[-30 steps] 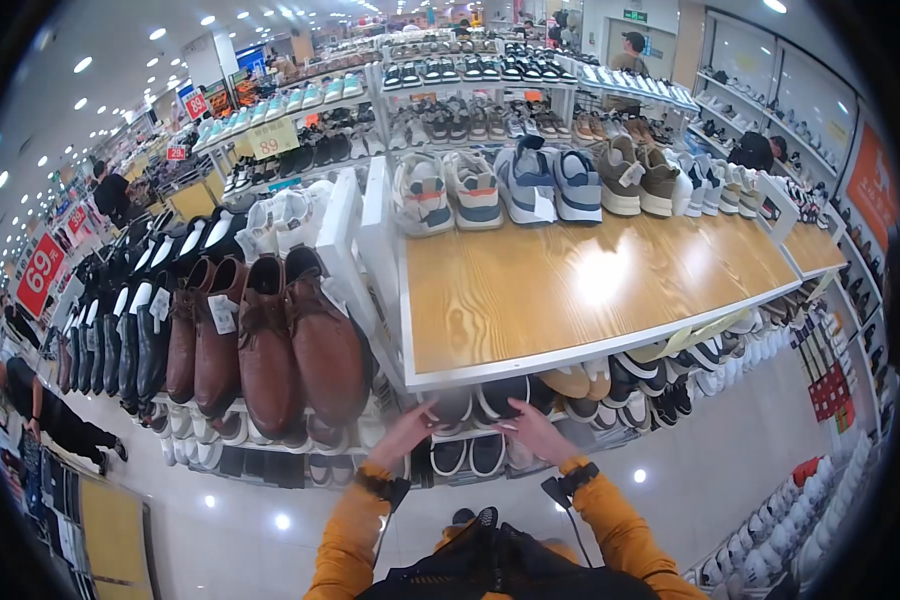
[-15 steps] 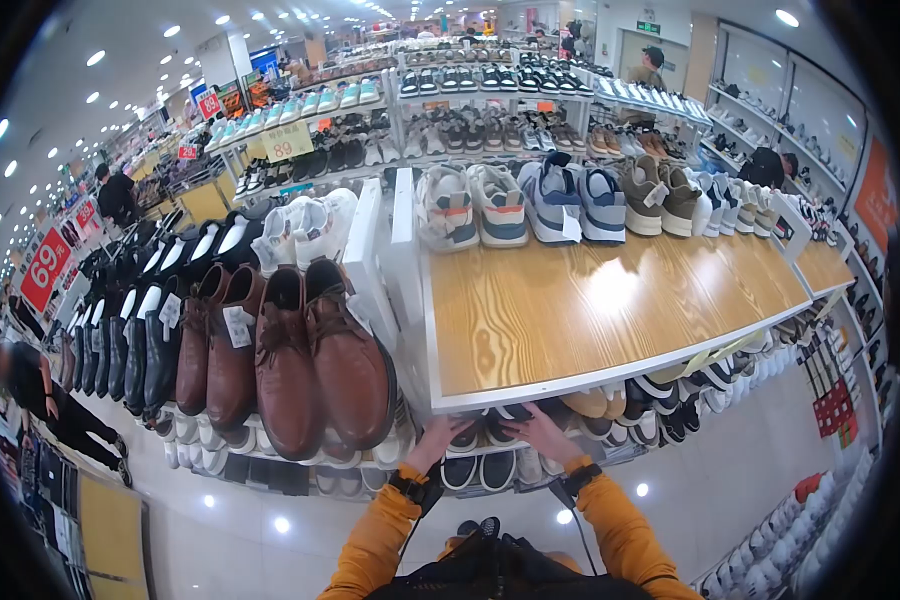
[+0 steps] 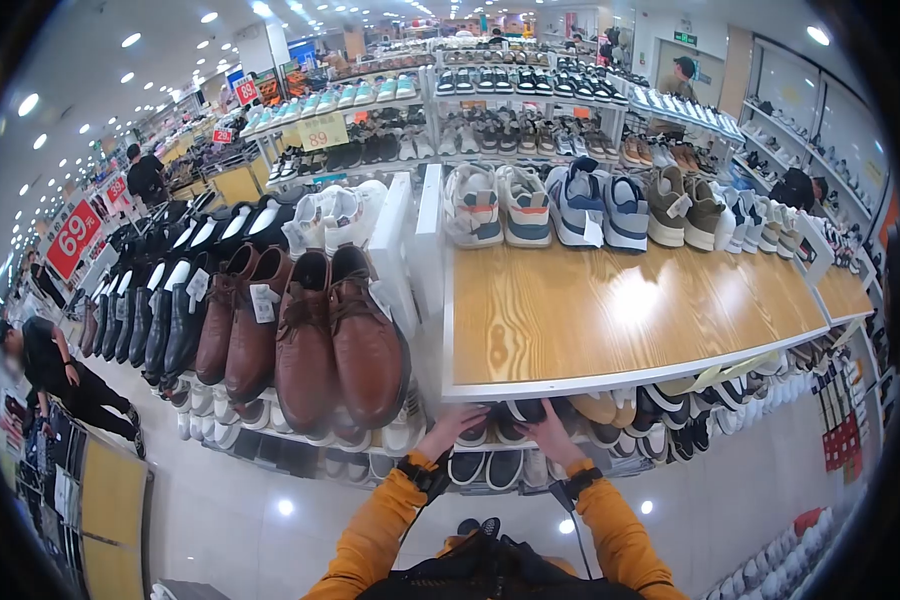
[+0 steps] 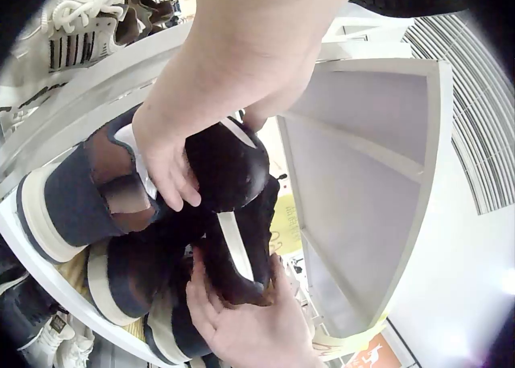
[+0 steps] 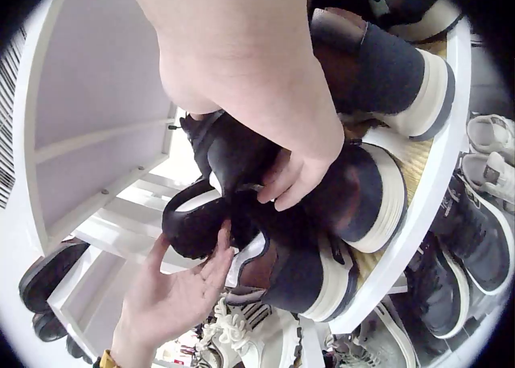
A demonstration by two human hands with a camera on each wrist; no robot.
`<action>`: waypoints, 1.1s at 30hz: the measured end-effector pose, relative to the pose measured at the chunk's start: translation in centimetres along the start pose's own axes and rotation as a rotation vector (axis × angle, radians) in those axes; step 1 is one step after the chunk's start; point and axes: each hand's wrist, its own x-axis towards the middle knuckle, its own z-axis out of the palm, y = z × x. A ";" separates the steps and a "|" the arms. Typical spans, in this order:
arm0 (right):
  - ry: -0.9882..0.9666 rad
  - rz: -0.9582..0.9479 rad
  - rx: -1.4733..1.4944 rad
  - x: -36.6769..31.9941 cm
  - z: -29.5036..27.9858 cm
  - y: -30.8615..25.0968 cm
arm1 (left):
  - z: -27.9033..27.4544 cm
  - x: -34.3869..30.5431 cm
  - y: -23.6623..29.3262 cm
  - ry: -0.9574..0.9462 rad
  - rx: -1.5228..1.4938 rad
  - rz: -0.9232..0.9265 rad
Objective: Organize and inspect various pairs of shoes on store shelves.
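Observation:
Beneath the front edge of the wooden shelf in the head view, my left hand (image 3: 451, 429) and right hand (image 3: 553, 437) reach in among dark shoes. In the left wrist view, my left hand (image 4: 233, 78) grips a black shoe with a white stripe (image 4: 228, 173), and my right hand (image 4: 257, 332) holds a second black shoe (image 4: 235, 259) beside it. The right wrist view shows my right hand (image 5: 249, 86) curled over its black shoe (image 5: 241, 155), the fingertips partly behind it, while my left hand (image 5: 177, 295) cups the other one (image 5: 195, 227) from below.
Navy shoes with cream soles (image 5: 378, 191) stand close by on the lower shelf. Above it is the wooden shelf (image 3: 620, 320) with sneakers (image 3: 580, 205) along its back. Large brown leather shoes (image 3: 365, 340) stand at left, near white dividers (image 3: 429, 240). A person in black (image 3: 65, 375) stands far left.
The head view has turned left, so the shelves sit further right in it. Both hands remain under the shelf edge, the right one showing more bent fingers at a dark shoe.

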 end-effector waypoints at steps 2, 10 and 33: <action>0.032 0.005 -0.006 0.0 0.0 0.1 | -0.2 0.2 -0.1 0.007 -0.034 -0.019; 0.075 -0.049 0.005 0.0 -1.1 0.7 | -0.9 1.3 -0.4 0.030 -0.129 -0.117; 0.135 0.145 -0.245 -14.5 -1.2 3.2 | 3.8 -14.4 -0.3 0.499 0.008 -0.364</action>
